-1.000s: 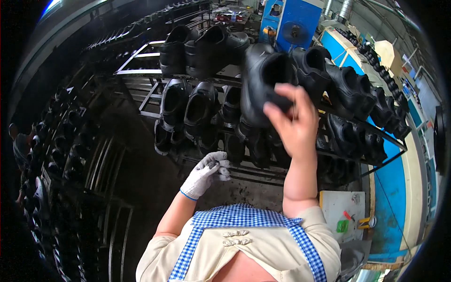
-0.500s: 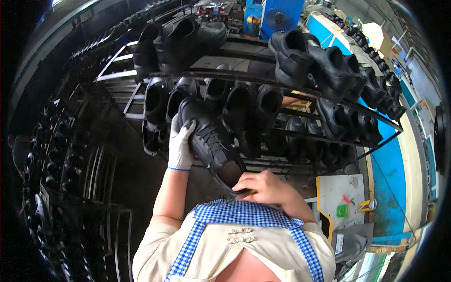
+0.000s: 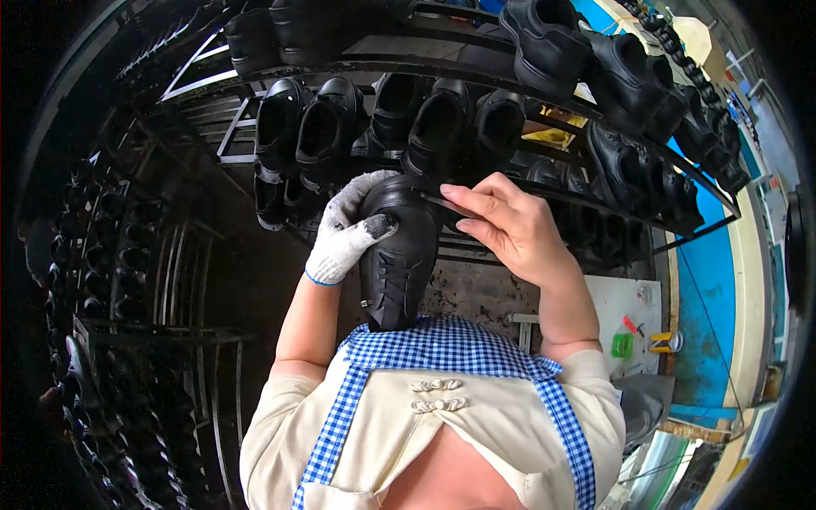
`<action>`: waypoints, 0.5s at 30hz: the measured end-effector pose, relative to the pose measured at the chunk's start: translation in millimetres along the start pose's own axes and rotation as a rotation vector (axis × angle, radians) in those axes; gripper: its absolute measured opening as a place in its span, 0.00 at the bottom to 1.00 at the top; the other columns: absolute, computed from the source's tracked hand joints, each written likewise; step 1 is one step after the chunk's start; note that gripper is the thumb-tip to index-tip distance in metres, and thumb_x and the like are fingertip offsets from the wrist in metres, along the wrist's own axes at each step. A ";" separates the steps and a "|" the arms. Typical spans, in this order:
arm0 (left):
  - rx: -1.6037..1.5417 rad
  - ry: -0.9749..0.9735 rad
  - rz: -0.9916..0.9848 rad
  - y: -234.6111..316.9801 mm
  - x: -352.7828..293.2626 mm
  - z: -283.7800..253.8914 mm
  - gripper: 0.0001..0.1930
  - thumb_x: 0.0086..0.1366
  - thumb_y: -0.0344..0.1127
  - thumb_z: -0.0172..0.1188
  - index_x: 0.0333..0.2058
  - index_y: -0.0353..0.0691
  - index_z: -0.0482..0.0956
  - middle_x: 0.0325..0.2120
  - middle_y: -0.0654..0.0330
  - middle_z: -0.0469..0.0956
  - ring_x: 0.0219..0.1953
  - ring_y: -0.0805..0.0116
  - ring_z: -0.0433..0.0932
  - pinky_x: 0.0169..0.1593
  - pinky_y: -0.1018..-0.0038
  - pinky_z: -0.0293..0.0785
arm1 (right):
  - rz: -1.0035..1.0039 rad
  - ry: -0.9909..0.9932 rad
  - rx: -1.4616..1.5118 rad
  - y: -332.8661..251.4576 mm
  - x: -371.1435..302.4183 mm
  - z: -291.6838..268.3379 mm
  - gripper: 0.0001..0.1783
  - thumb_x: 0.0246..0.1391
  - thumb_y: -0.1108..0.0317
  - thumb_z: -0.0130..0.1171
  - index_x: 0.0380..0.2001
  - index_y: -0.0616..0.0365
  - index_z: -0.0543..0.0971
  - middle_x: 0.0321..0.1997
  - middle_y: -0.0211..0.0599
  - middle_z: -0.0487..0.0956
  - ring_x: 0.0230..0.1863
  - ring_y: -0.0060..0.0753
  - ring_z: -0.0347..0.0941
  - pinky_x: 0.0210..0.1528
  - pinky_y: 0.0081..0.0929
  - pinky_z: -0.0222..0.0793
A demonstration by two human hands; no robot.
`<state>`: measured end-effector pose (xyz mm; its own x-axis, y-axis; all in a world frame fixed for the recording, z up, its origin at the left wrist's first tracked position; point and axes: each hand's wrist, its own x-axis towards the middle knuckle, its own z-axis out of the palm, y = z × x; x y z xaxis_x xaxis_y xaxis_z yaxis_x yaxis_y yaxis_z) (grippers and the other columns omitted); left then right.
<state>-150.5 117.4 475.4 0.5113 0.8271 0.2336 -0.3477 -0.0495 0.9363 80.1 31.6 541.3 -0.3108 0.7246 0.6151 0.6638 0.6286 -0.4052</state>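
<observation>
A black lace-up shoe (image 3: 406, 234) stands toe-away before my chest, its heel end against the blue checked apron (image 3: 442, 344). My left hand (image 3: 348, 229), in a white knitted glove with dark-stained fingertips, is closed around the toe from the left, thumb on top. Bare, my right hand (image 3: 510, 223) is at the right side of the toe. Its fingers pinch a thin, dark, blade-like tool (image 3: 442, 204) whose tip meets the edge near the sole. The rest of that tool is hidden in the fingers.
A metal rack (image 3: 357, 64) with tiers of black shoes spans the far side. Another shoe-filled rack (image 3: 153, 327) stands at left. On the right, a white table (image 3: 608, 306) bears a green item (image 3: 623, 344) and a tape roll (image 3: 665, 342).
The shoe has swung more upright, its heel end now against the apron. My right hand has moved from the heel opening up to the toe; my left thumb now lies over the toe.
</observation>
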 end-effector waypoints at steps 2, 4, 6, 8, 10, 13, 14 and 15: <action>-0.009 -0.006 -0.013 2.4 -3.3 1.6 0.36 0.47 0.37 0.71 0.55 0.32 0.70 0.49 0.56 0.76 0.52 0.67 0.74 0.58 0.70 0.69 | -0.013 -0.061 -0.143 -6.3 5.1 -6.0 0.26 0.49 0.69 0.65 0.53 0.41 0.78 0.30 0.33 0.74 0.21 0.32 0.73 0.23 0.28 0.72; 0.005 -0.013 -0.016 5.3 -5.8 2.0 0.36 0.46 0.38 0.72 0.55 0.32 0.70 0.49 0.56 0.76 0.52 0.67 0.74 0.58 0.70 0.69 | -0.029 -0.142 -0.237 -18.0 12.0 -13.8 0.24 0.49 0.71 0.65 0.52 0.45 0.79 0.30 0.34 0.74 0.20 0.32 0.71 0.22 0.27 0.68; 0.019 -0.018 -0.020 10.8 -9.4 4.9 0.37 0.46 0.39 0.72 0.55 0.32 0.70 0.49 0.56 0.76 0.52 0.67 0.74 0.58 0.70 0.69 | -0.074 -0.139 -0.246 -18.0 12.2 -14.0 0.22 0.49 0.70 0.65 0.50 0.45 0.81 0.27 0.34 0.73 0.18 0.32 0.70 0.20 0.28 0.66; 0.044 -0.004 -0.027 14.9 -13.4 9.6 0.38 0.45 0.42 0.73 0.54 0.32 0.71 0.48 0.56 0.76 0.51 0.66 0.74 0.58 0.70 0.69 | -0.093 -0.118 -0.253 -18.9 11.3 -14.1 0.21 0.48 0.71 0.65 0.49 0.44 0.82 0.24 0.33 0.72 0.17 0.32 0.68 0.18 0.28 0.64; 0.071 0.030 -0.038 15.3 -16.3 13.1 0.40 0.42 0.48 0.74 0.53 0.33 0.72 0.47 0.55 0.77 0.51 0.64 0.75 0.57 0.68 0.69 | -0.085 -0.086 -0.260 -21.1 10.0 -13.3 0.21 0.47 0.72 0.65 0.47 0.44 0.83 0.22 0.33 0.71 0.16 0.31 0.68 0.18 0.28 0.63; 0.054 -0.002 0.007 11.5 -17.0 8.3 0.37 0.46 0.39 0.73 0.54 0.31 0.71 0.47 0.56 0.76 0.50 0.68 0.75 0.57 0.71 0.70 | -0.081 -0.141 -0.286 -22.0 6.9 -11.8 0.24 0.49 0.72 0.62 0.52 0.38 0.80 0.25 0.31 0.71 0.19 0.28 0.72 0.20 0.26 0.71; 0.075 0.019 0.001 11.1 -17.8 9.2 0.37 0.45 0.42 0.73 0.54 0.32 0.71 0.47 0.55 0.76 0.50 0.67 0.75 0.57 0.70 0.70 | -0.073 -0.135 -0.308 -22.4 5.4 -10.8 0.25 0.49 0.72 0.62 0.52 0.38 0.80 0.25 0.31 0.71 0.19 0.28 0.72 0.20 0.26 0.71; 0.098 0.040 -0.004 11.1 -19.1 10.7 0.38 0.44 0.45 0.73 0.53 0.32 0.72 0.47 0.55 0.77 0.50 0.66 0.75 0.57 0.70 0.70 | -0.067 -0.128 -0.330 -22.7 4.3 -9.3 0.25 0.49 0.72 0.62 0.52 0.39 0.80 0.25 0.31 0.71 0.19 0.28 0.72 0.20 0.26 0.71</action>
<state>-155.7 95.0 484.1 0.4800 0.8491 0.2207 -0.2664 -0.0986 0.9588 70.0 17.8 559.5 -0.4298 0.7278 0.5345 0.8164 0.5661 -0.1143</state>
